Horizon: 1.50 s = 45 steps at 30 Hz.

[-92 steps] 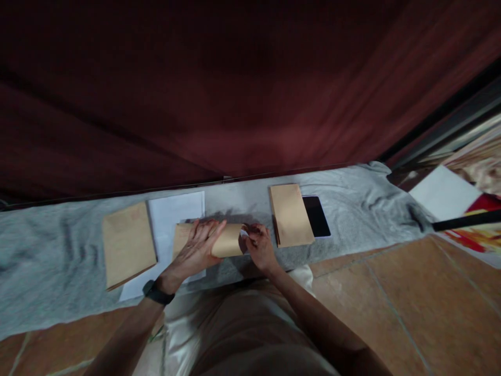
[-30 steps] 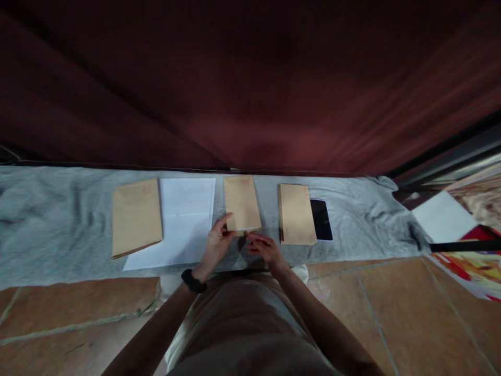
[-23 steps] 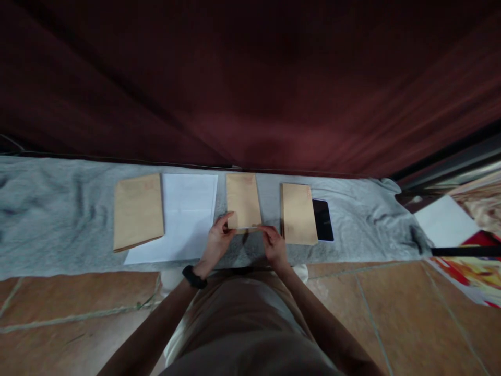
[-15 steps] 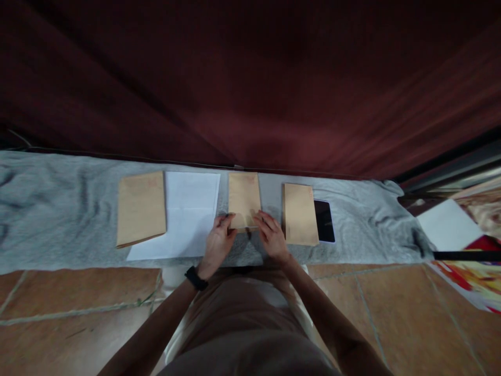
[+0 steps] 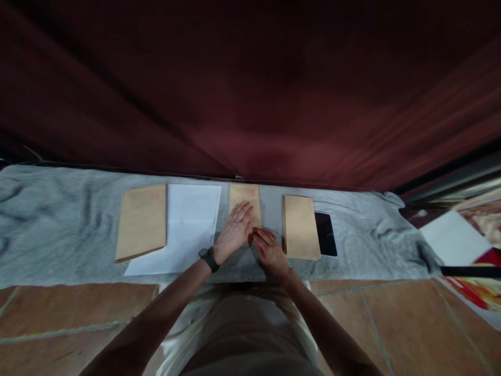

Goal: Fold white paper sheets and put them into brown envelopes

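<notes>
A brown paper envelope [image 5: 246,195] lies lengthwise on a grey cloth [image 5: 58,219] spread over the floor. My left hand [image 5: 234,231] rests flat on the envelope, fingers stretched out and together. My right hand [image 5: 268,250] sits at the envelope's near right corner, fingers extended and pressing down on it. A dark watch is on my left wrist. Most of the envelope's near half is hidden under my hands.
A stack of brown envelopes [image 5: 141,221] lies at the left beside white paper sheets [image 5: 188,222]. Another envelope stack [image 5: 299,226] lies right of my hands, partly over a dark phone [image 5: 326,233]. A dark red curtain [image 5: 250,89] hangs behind. More paper [image 5: 452,237] is at far right.
My left hand has slid from the envelope's near left corner up onto its face and flattened. My right hand stays at the near edge. Earlier the envelope was turned from crosswise to lengthwise.
</notes>
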Each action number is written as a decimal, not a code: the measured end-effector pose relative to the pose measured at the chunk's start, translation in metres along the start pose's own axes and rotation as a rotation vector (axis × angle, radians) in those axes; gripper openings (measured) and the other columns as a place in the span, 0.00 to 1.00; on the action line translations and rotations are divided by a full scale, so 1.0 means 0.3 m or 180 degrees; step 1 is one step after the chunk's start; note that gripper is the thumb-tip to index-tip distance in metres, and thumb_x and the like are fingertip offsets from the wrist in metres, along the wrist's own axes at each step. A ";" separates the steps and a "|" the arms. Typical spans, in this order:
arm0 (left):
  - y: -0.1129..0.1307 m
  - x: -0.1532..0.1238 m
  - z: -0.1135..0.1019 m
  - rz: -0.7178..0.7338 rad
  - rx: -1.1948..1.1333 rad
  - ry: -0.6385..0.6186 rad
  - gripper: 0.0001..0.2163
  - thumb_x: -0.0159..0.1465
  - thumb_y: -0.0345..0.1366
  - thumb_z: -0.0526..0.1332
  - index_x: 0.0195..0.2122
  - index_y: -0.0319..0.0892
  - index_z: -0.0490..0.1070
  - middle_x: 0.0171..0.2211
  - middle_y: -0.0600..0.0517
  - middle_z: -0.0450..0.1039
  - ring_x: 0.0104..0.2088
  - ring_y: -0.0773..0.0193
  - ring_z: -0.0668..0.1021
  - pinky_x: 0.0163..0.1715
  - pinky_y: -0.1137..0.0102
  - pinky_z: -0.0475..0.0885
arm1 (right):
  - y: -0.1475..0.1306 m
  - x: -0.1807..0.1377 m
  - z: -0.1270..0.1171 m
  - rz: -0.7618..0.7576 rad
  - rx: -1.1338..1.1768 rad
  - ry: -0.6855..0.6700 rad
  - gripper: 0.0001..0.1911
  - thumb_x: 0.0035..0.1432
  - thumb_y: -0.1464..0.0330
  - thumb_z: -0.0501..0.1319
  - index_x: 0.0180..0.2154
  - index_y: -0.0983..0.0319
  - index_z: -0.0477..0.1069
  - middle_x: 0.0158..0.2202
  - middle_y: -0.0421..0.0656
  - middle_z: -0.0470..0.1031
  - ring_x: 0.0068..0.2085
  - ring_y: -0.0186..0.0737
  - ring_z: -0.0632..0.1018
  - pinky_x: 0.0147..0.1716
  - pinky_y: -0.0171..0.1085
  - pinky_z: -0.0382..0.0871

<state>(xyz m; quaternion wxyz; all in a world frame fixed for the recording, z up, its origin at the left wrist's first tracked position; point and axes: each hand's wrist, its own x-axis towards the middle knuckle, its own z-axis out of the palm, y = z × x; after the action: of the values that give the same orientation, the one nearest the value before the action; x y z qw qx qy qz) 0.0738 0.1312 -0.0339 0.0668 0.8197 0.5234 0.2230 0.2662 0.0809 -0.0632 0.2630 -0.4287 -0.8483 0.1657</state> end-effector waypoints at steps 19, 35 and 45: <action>-0.293 0.354 0.114 0.0661 -0.0003 -0.0839 0.27 0.75 0.46 0.50 0.72 0.42 0.58 0.74 0.45 0.55 0.74 0.56 0.56 0.73 0.56 0.44 | -0.021 0.015 -0.025 0.0217 0.0480 0.0081 0.21 0.71 0.72 0.55 0.62 0.55 0.71 0.62 0.48 0.75 0.61 0.49 0.75 0.62 0.54 0.71; -0.211 0.216 0.096 0.1002 -0.0374 -0.1062 0.26 0.76 0.43 0.48 0.72 0.40 0.57 0.74 0.46 0.54 0.75 0.61 0.54 0.74 0.60 0.45 | -0.008 0.010 -0.023 0.0407 0.0719 0.0261 0.18 0.72 0.73 0.52 0.57 0.57 0.74 0.57 0.48 0.78 0.58 0.45 0.77 0.61 0.50 0.71; -0.115 0.049 0.070 0.1053 -0.0558 -0.1197 0.25 0.76 0.42 0.47 0.72 0.43 0.57 0.74 0.48 0.54 0.75 0.62 0.54 0.74 0.61 0.44 | 0.004 0.002 -0.018 0.0760 0.0647 0.0470 0.17 0.73 0.70 0.49 0.51 0.58 0.76 0.50 0.49 0.79 0.55 0.46 0.78 0.58 0.47 0.73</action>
<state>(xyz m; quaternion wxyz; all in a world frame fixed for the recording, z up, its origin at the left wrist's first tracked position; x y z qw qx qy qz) 0.0596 0.1621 -0.0602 0.1962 0.9122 0.3393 0.1191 0.2698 0.0824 -0.0591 0.3450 -0.5087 -0.7486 0.2488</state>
